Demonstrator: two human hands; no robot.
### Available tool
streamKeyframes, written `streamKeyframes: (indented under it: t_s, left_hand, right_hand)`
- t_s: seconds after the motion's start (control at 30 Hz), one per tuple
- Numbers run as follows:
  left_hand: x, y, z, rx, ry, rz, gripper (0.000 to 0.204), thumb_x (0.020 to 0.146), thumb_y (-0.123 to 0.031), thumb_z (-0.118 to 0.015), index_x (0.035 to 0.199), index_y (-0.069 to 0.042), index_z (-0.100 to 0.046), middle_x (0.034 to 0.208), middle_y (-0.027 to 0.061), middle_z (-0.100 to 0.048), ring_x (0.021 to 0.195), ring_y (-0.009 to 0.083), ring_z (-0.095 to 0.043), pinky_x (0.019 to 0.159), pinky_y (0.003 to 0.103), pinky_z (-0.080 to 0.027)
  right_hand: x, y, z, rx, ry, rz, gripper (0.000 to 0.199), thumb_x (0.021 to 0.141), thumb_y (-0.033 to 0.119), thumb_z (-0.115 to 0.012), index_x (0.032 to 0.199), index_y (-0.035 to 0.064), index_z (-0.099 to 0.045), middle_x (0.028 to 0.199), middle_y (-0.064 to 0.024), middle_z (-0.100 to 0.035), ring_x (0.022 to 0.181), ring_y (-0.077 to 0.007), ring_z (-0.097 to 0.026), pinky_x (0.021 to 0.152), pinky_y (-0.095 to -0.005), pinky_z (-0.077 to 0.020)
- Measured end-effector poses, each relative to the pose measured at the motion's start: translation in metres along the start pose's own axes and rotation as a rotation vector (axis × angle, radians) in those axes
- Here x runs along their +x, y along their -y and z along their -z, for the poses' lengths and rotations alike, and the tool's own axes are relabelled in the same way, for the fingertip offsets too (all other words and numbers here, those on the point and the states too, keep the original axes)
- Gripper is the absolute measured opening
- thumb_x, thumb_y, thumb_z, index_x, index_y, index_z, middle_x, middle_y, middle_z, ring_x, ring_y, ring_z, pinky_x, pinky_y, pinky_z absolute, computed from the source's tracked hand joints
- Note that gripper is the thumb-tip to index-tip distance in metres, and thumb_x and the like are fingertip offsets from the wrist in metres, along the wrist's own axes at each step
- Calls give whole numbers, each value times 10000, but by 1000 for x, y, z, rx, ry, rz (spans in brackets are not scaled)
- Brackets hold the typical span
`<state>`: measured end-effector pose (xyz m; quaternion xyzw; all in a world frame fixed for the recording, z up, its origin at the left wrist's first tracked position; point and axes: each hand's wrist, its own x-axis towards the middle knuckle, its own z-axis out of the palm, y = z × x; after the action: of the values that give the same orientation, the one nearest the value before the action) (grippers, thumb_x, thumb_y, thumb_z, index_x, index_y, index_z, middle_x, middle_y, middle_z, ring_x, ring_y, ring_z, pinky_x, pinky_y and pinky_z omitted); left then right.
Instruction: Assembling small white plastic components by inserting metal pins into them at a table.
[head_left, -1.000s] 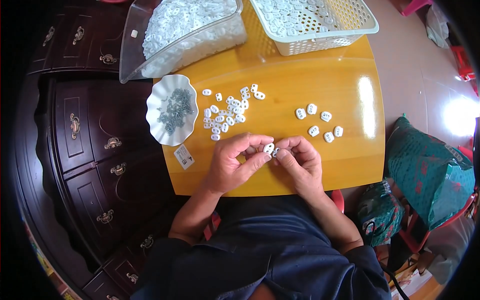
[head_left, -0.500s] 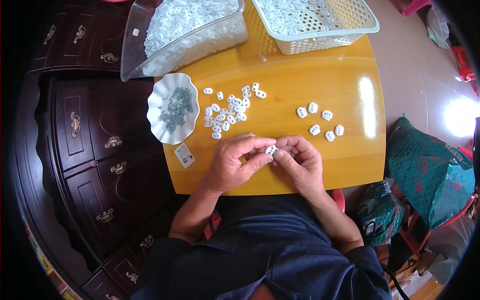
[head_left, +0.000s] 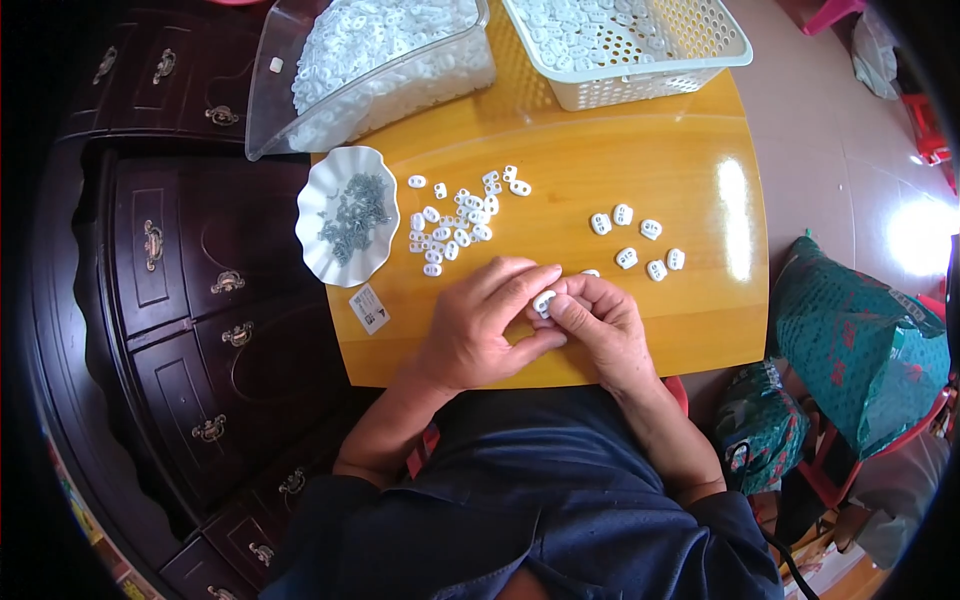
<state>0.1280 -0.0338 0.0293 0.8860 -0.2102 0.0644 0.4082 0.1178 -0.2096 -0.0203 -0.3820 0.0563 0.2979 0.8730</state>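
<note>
Two bent hands meet over a small white piece

From where I stand, both forearms come in from the near side and the hands meet above the near part of the yellow bench (head_left: 690, 335). The left hand (head_left: 490, 325) is arched, back upward, its fingers curling to the right; whether they grip anything, I can't tell. The right hand (head_left: 605, 325) leans in to the left, thumb and fingers pinching the rounded white piece (head_left: 543, 303). That piece sits between the hands, its holed face upward, its long axis seeming to slant from near left to far right. A white sliver (head_left: 591, 272) peeps out beyond the right hand, held or lying there, I can't say.
</note>
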Motion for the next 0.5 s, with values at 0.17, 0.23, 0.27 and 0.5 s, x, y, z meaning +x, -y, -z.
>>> streamKeyframes:
  t_s: [0.17,0.23,0.27,0.5]
  left_hand:
    - [-11,6,-9,90,0,-32,489,695,-66,-887,1138,-7,-689,1009,127,-676,829,266,-700,695,356,-583]
    - [-13,8,-9,151,-26,-84,452,698,-39,-870,1114,-7,-696,999,130,-679,824,271,-703,685,353,-581]
    - [-12,7,-8,151,-28,-84,452,698,-39,-870,1114,-7,-696,999,130,-679,824,271,-703,685,353,-581]
    - [-12,6,-5,147,-47,-84,419,686,-115,-862,1060,-20,-699,952,84,-677,788,253,-692,648,355,-558]
  right_hand:
    - [-2,-5,1,9,-41,9,155,1027,119,-617,1092,-17,-652,974,-52,-699,856,-77,-619,770,-221,-492]
    - [-2,-5,2,-10,-50,0,153,1029,123,-614,1085,-13,-655,963,-45,-693,845,-75,-611,762,-216,-481]
    - [-2,-5,3,-13,-53,-12,162,1032,137,-612,1084,-10,-655,954,-33,-688,835,-69,-602,759,-213,-476]
    - [-3,-5,4,-21,-47,-49,193,1037,164,-604,1032,-2,-702,901,-1,-686,801,-58,-578,748,-220,-468]
